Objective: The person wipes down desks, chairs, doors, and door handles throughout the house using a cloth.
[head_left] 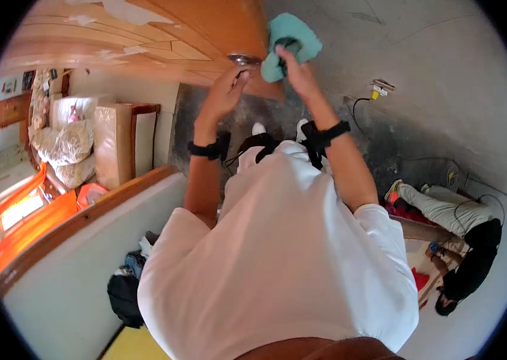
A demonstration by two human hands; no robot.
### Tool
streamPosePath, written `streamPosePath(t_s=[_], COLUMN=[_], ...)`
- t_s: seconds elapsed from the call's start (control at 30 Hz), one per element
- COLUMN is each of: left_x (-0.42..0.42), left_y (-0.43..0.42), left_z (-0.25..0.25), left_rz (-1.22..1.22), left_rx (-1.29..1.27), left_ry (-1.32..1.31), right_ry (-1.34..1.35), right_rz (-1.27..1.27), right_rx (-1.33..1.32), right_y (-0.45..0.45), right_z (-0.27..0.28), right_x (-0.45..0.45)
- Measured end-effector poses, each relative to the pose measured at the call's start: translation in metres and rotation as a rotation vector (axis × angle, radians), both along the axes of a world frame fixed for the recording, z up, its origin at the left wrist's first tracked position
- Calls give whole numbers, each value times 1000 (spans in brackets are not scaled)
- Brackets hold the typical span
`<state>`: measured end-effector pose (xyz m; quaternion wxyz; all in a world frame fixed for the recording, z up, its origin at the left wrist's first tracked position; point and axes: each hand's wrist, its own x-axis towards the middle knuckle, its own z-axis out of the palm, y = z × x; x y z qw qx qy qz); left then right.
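A wooden door (217, 27) with a metal door knob (243, 59) stands at the top of the head view. My left hand (225, 93) is at the knob, its fingers curled closed against the knob's near side. Beside the door's edge, my right hand (298, 72) grips a teal cloth (301, 36), bunched around the fingers, with a darker green part at its middle. The cloth lies close along the door's edge; whether it presses on the wood I cannot tell. Dark bands circle both wrists.
A yellow plug (375, 95) with a black cord sits at a wall socket on the right. Another person (475, 240) in a black top bends at lower right. Wrapped furniture (112, 144) stands beyond the left low wall (85, 252). A black bag (124, 297) lies behind me.
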<state>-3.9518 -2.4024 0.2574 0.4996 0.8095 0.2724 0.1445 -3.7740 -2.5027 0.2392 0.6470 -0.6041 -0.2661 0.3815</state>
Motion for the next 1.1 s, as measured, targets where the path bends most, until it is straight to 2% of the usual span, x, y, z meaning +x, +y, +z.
streamPosePath(t_s=[0.1,0.13,0.2,0.27,0.3,0.4,0.5,0.6,0.67,0.7,0.73,0.8,0.83,0.93,1.0,1.03,1.07,1.1], left_x=[-46,-60,-89,-114,-126,-197,-243,-269,-277,-284,-289,-307,-312,-292,-240,-242,-244,-240], left_y=[-32,-38,-50,-58,-63,-84,-109,-132,-147,-157,-166,-182,-181,-169,-191,-191,-192,-192], left_z=[18,28,36,35,29,7,9,14,12,10,7,-3,-10,67,65,65,65,63], left_rz=[59,68,265,463,499,599,694,796,870,905,962,1063,905,694,1076,1054,1032,1009], left_rx=[126,140,188,222,222,99,35,-27,-75,-76,-216,-340,-142,-265,158,188,219,257], left_ry=[68,68,-66,-312,-320,-162,-82,-61,-52,-60,-205,-370,-297,-269,-195,-162,-131,-147], right_ry=[-235,-235,-246,-977,-981,-808,-788,-873,-881,-868,-862,-757,-743,-597,-286,164,245,218], right_rz=[152,252,386,202,237,507,610,678,684,668,703,671,714,928,853,950,962,954], right_rx=[141,183,224,479,492,513,555,582,632,680,701,739,766,661,660,489,395,335], right_y=[-40,-48,-62,-70,-73,-74,-86,-90,-92,-93,-93,-88,-85,-69,-66,-54,-48,-46], right_z=[26,35,38,11,0,-7,44,20,37,52,57,60,54,36,32,8,2,6], right_x=[-38,-49,-74,-102,-109,-142,-162,-193,-207,-216,-222,-237,-238,-236,-240,-241,-239,-235])
